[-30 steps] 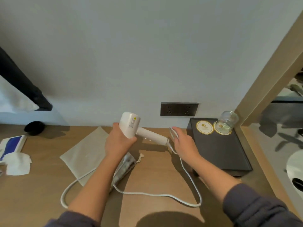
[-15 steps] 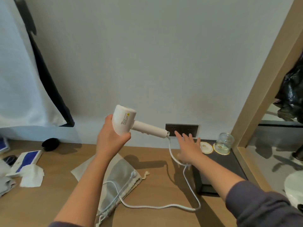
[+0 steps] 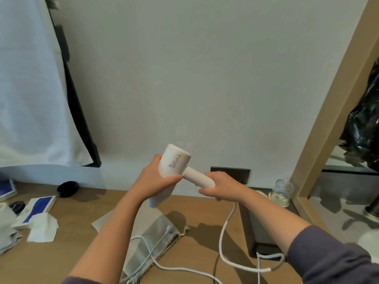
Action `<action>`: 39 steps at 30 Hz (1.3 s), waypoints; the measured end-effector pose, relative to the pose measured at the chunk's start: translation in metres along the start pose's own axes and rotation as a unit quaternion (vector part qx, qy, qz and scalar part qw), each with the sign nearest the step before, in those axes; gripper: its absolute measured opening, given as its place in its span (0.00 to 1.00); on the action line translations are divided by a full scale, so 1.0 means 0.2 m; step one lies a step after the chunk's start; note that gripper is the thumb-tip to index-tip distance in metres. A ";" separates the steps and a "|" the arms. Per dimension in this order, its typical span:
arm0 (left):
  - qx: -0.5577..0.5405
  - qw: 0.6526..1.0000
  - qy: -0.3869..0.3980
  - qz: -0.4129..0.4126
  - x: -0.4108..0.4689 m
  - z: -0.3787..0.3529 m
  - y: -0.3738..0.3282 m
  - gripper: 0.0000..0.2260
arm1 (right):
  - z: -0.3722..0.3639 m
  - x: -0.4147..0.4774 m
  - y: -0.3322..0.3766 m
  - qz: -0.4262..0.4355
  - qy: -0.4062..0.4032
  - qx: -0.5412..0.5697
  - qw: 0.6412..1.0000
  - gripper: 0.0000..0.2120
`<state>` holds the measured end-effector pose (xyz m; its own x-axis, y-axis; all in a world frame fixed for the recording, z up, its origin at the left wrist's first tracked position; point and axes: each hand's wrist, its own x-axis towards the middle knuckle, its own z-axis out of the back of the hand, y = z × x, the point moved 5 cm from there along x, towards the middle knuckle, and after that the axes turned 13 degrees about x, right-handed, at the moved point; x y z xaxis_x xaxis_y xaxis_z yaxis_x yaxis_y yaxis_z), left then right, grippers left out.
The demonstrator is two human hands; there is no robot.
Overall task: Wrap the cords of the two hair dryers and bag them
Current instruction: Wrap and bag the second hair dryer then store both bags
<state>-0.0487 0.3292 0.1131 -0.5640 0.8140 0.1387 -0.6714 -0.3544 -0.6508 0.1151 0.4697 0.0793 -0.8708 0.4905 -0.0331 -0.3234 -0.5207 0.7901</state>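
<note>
A white plastic hair dryer (image 3: 174,163) is held in the air above a light-brown wooden counter (image 3: 61,257), barrel tilted, handle pointing to the person's right. The left hand (image 3: 152,179) grips the barrel, fingers (image 3: 158,159) curled over the top and thumb underneath. The right hand (image 3: 221,186) is closed round the far end of the handle, where the white power cord (image 3: 222,240) leaves it. The cord hangs slack, lands on the counter and runs in loose loops toward the near edge, none of it wound yet.

Below the dryer lies a flat grey drawstring cloth bag (image 3: 147,238) with a stretch of white cord across it; whether that stretch belongs to this dryer cannot be told. No second dryer shows. To the right stand a black tray (image 3: 256,232) and, at its back, a small clear glass jar (image 3: 283,189). A dark wall socket (image 3: 242,173) sits behind the right hand, and a blue-and-white box (image 3: 39,208) lies at far left.

The step in hand appears to be the start of the wrap. It would go best with the left hand steadying the barrel while the right feeds cord round the handle in even, snug turns. A little slack at the handle's base would spare the joint a kink, and the loops should be lifted clear of bag and tray.
</note>
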 end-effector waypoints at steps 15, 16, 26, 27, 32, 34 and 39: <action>-0.323 0.940 -0.051 0.096 -0.03 -0.17 0.04 0.22 | -0.06 -0.03 0.04 -0.050 -0.051 0.163 0.984 0.09; -0.337 0.934 -0.059 0.106 -0.03 -0.19 0.04 0.22 | -0.08 -0.03 0.04 -0.050 -0.064 0.183 0.980 0.08; -0.313 0.943 0.042 0.106 0.03 -0.19 0.11 0.40 | -0.08 -0.04 0.04 -0.068 0.046 0.225 0.971 0.11; -0.328 0.938 0.043 0.103 0.02 -0.18 0.10 0.37 | -0.07 -0.04 0.05 -0.068 0.058 0.234 0.968 0.12; -0.391 0.912 0.061 0.105 0.04 -0.18 0.08 0.28 | -0.05 -0.04 0.08 -0.043 0.056 0.260 0.963 0.15; -0.402 0.908 0.044 0.105 0.04 -0.19 0.07 0.28 | -0.04 -0.04 0.09 -0.028 0.030 0.248 0.968 0.13; -0.404 0.909 0.015 0.102 0.04 -0.22 0.05 0.30 | -0.05 -0.06 0.08 -0.008 -0.018 0.235 0.972 0.12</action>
<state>-0.0390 0.3518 0.0753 -0.6158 0.7857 -0.0584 0.0251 -0.0545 -0.9982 0.1163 0.4491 0.0856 -0.8511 0.5240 -0.0327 -0.1247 -0.1412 0.9821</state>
